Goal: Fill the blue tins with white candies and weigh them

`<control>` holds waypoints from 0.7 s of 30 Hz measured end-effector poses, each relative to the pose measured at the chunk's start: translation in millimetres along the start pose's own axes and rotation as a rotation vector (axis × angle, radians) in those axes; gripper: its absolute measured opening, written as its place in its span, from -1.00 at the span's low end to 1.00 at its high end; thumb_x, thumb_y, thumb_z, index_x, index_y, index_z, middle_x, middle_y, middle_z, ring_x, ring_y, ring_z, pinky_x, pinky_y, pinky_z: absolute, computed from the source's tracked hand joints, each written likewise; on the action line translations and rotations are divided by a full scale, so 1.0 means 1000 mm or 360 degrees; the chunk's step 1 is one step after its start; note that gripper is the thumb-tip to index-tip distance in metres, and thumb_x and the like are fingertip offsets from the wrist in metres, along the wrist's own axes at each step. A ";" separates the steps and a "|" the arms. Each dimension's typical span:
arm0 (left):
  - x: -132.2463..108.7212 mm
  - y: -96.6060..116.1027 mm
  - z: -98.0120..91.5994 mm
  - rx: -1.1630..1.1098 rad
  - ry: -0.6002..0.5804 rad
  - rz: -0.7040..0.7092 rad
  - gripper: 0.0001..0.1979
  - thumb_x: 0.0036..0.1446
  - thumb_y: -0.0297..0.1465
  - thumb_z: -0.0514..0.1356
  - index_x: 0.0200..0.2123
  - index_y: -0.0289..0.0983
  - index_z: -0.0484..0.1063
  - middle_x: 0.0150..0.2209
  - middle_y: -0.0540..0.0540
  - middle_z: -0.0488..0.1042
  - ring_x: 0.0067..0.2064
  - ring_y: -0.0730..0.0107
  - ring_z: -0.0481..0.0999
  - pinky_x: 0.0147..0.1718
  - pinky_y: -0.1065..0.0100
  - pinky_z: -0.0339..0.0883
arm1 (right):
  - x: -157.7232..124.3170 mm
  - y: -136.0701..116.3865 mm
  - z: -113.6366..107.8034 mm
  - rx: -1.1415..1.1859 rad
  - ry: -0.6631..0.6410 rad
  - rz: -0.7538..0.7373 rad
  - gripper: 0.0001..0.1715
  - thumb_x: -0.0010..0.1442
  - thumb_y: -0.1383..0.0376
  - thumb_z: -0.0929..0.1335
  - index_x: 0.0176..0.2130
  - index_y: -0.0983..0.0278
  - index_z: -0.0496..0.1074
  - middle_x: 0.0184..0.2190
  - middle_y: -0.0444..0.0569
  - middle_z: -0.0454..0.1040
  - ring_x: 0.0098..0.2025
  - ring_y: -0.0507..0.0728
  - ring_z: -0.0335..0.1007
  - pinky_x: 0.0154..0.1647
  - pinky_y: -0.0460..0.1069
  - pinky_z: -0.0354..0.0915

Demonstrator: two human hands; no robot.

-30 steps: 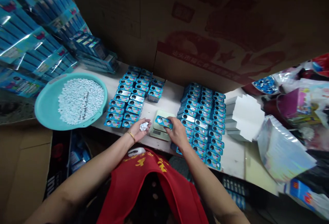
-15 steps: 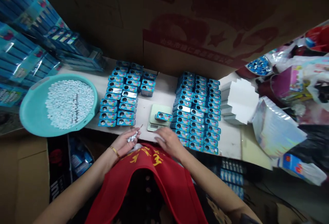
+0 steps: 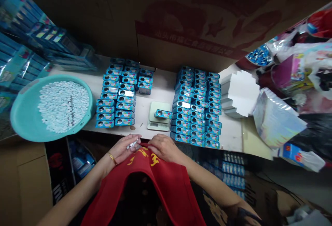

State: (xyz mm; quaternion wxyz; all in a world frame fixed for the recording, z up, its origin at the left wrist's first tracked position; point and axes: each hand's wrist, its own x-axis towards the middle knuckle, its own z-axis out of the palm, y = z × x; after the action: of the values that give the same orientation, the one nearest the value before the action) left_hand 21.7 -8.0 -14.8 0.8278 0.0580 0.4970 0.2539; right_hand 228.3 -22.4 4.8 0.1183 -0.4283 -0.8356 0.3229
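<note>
My left hand (image 3: pixel 126 147) is cupped, palm up, around several small white tablets (image 3: pixel 133 145) in front of the table edge. Close beside it, my right hand (image 3: pixel 163 146) has its fingers curled down at the top of the red apron (image 3: pixel 166 170); whether something is between them is hidden. Just beyond the hands, a pale digital scale (image 3: pixel 153 115) carries one small blue tin (image 3: pixel 163 114) with a dark round hole in its top. Rows of similar tins stand to the left (image 3: pixel 105 123) and right (image 3: pixel 181 137) of the scale.
A turquoise basin (image 3: pixel 18 115) of white tablets sits at the left. Packaged blue boxes (image 3: pixel 64 42) are stacked behind it. A large cardboard box (image 3: pixel 116 21) walls the table's back. White folded card (image 3: pixel 241 94) and shiny sheets (image 3: pixel 275 122) lie at the right.
My right hand has drawn back from the scale's front edge toward the apron, next to my left hand. My left fingers have closed in slightly around the tablets. The view has shifted a little.
</note>
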 end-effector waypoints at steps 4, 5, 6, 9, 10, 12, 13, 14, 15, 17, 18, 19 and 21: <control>0.000 0.002 -0.002 -0.0074 0.0042 0.0022 -0.82 -0.10 -0.48 0.24 -0.34 -0.40 0.44 -0.50 -0.05 0.38 -0.53 0.65 0.32 -0.69 0.64 0.08 | -0.006 0.034 -0.011 -0.0114 0.0500 0.0324 -0.69 0.17 0.27 0.19 -0.08 0.30 0.29 -0.15 0.07 0.33 -0.09 0.14 0.20 -0.08 0.04 0.18; 0.000 0.002 -0.002 -0.0090 0.0053 0.0025 -0.82 -0.10 -0.48 0.24 -0.34 -0.40 0.44 -0.50 -0.06 0.38 -0.53 0.65 0.32 -0.70 0.64 0.08 | -0.005 0.045 -0.014 -0.0164 0.0591 0.0403 -0.64 0.16 0.28 0.20 -0.04 0.30 0.25 -0.09 0.09 0.29 -0.04 0.16 0.16 -0.04 0.07 0.16; 0.000 0.002 -0.002 -0.0103 0.0062 0.0026 -0.83 -0.10 -0.48 0.24 -0.35 -0.40 0.44 -0.50 -0.06 0.37 -0.53 0.65 0.32 -0.70 0.64 0.08 | -0.002 0.055 -0.016 -0.0224 0.0639 0.0467 -0.59 0.14 0.27 0.22 0.00 0.30 0.21 -0.04 0.10 0.24 -0.01 0.18 0.12 -0.02 0.09 0.14; 0.000 0.003 -0.002 -0.0127 0.0065 0.0026 -0.84 -0.09 -0.49 0.23 -0.35 -0.40 0.43 -0.50 -0.05 0.36 -0.54 0.65 0.31 -0.70 0.64 0.09 | 0.011 0.079 -0.020 -0.0395 0.0558 0.0573 -0.44 0.08 0.29 0.28 0.07 0.30 0.13 0.02 0.10 0.17 0.01 0.23 0.08 -0.01 0.12 0.13; 0.000 0.004 -0.002 -0.0132 0.0068 0.0027 -0.85 -0.08 -0.50 0.23 -0.35 -0.40 0.43 -0.50 -0.05 0.36 -0.54 0.65 0.31 -0.70 0.64 0.08 | 0.016 0.083 -0.020 -0.0430 0.0494 0.0587 -0.44 0.07 0.31 0.28 0.07 0.30 0.13 0.00 0.09 0.18 -0.01 0.23 0.09 -0.03 0.11 0.15; -0.001 0.004 -0.004 -0.0134 0.0088 0.0028 -0.86 -0.07 -0.50 0.22 -0.35 -0.40 0.42 -0.49 -0.06 0.36 -0.53 0.65 0.31 -0.71 0.65 0.07 | 0.029 0.087 -0.020 -0.0472 0.0381 0.0584 -0.48 0.08 0.34 0.27 0.05 0.30 0.15 -0.07 0.07 0.24 -0.07 0.21 0.12 -0.09 0.08 0.20; -0.002 0.004 -0.005 -0.0136 0.0105 0.0031 -0.86 -0.07 -0.49 0.22 -0.35 -0.40 0.42 -0.49 -0.06 0.36 -0.53 0.65 0.32 -0.71 0.65 0.06 | 0.038 0.086 -0.020 -0.0484 0.0354 0.0569 -0.51 0.08 0.35 0.26 0.04 0.30 0.16 -0.10 0.06 0.26 -0.10 0.20 0.13 -0.12 0.06 0.21; -0.003 0.004 -0.006 -0.0137 0.0120 0.0038 -0.86 -0.07 -0.49 0.22 -0.35 -0.40 0.42 -0.49 -0.06 0.35 -0.53 0.65 0.31 -0.72 0.65 0.06 | 0.048 0.085 -0.021 -0.0495 0.0343 0.0545 -0.52 0.09 0.34 0.25 0.03 0.30 0.16 -0.12 0.06 0.27 -0.11 0.19 0.13 -0.14 0.05 0.22; -0.005 0.004 -0.008 -0.0139 0.0132 0.0050 -0.86 -0.06 -0.49 0.22 -0.35 -0.40 0.42 -0.49 -0.06 0.35 -0.54 0.66 0.30 -0.72 0.65 0.06 | 0.060 0.083 -0.021 -0.0508 0.0351 0.0518 -0.52 0.10 0.32 0.25 0.03 0.29 0.16 -0.13 0.06 0.27 -0.12 0.19 0.12 -0.16 0.04 0.22; -0.009 0.004 -0.012 -0.0156 0.0149 0.0076 -0.86 -0.06 -0.50 0.21 -0.34 -0.40 0.41 -0.50 -0.04 0.33 -0.55 0.67 0.28 -0.72 0.66 0.06 | 0.089 0.079 -0.023 -0.0539 0.0388 0.0480 -0.52 0.11 0.28 0.24 0.04 0.27 0.14 -0.12 0.05 0.26 -0.11 0.19 0.11 -0.19 0.03 0.23; -0.012 0.005 -0.014 -0.0182 0.0153 0.0097 -0.86 -0.05 -0.50 0.20 -0.34 -0.40 0.41 -0.50 -0.04 0.32 -0.56 0.69 0.26 -0.73 0.66 0.05 | 0.106 0.078 -0.023 -0.0555 0.0402 0.0476 -0.51 0.11 0.28 0.24 0.05 0.26 0.13 -0.12 0.05 0.26 -0.11 0.19 0.11 -0.21 0.02 0.24; -0.015 0.008 -0.017 -0.0223 0.0151 0.0127 -0.87 -0.04 -0.51 0.19 -0.34 -0.40 0.40 -0.50 -0.03 0.31 -0.57 0.70 0.25 -0.74 0.67 0.04 | 0.123 0.077 -0.023 -0.0570 0.0410 0.0483 -0.51 0.11 0.28 0.24 0.05 0.25 0.13 -0.11 0.04 0.26 -0.11 0.19 0.11 -0.23 0.02 0.24; -0.021 0.019 -0.026 -0.0337 0.0142 0.0230 -0.89 -0.01 -0.53 0.15 -0.34 -0.40 0.40 -0.50 -0.02 0.28 -0.59 0.72 0.22 -0.76 0.69 0.00 | 0.154 0.079 -0.020 -0.0588 0.0415 0.0503 -0.52 0.10 0.32 0.23 0.04 0.23 0.15 -0.10 0.04 0.27 -0.11 0.19 0.11 -0.24 0.02 0.24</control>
State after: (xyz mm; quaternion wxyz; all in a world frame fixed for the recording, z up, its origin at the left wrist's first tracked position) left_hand -15.4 -5.4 -4.5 0.7858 -0.0054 0.4983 0.3663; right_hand 194.9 142.1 -42.7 0.0929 -0.6056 -0.7809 0.1218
